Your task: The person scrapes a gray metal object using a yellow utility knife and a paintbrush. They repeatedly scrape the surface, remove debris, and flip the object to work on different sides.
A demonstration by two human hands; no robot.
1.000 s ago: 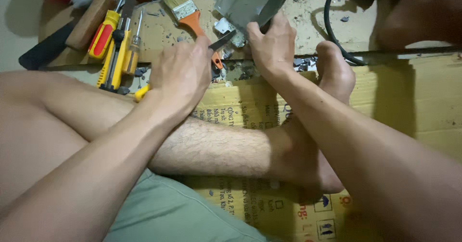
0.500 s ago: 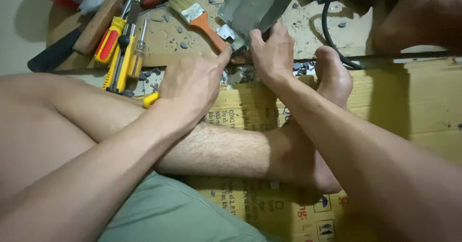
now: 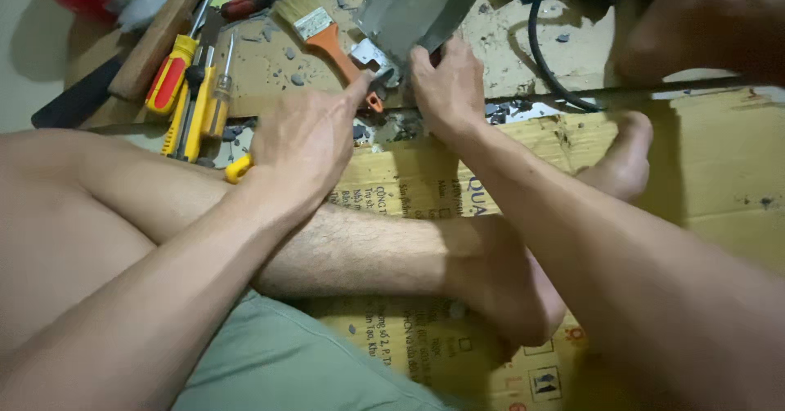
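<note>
Grey metal piece (image 3: 409, 6), upper centre: your right hand (image 3: 448, 84) is gripping its lower edge, fingers curled; your left hand (image 3: 307, 137) is resting beside it, fingers loosely together, forefinger extended.

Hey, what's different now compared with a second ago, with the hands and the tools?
Little has changed. The left hand has slid slightly right along the floor, its index finger now stretched to the small metal bracket by the paintbrush. The right hand keeps its grip on the grey metal piece. The screwdrivers, the brush and the black cable lie as before.
</note>
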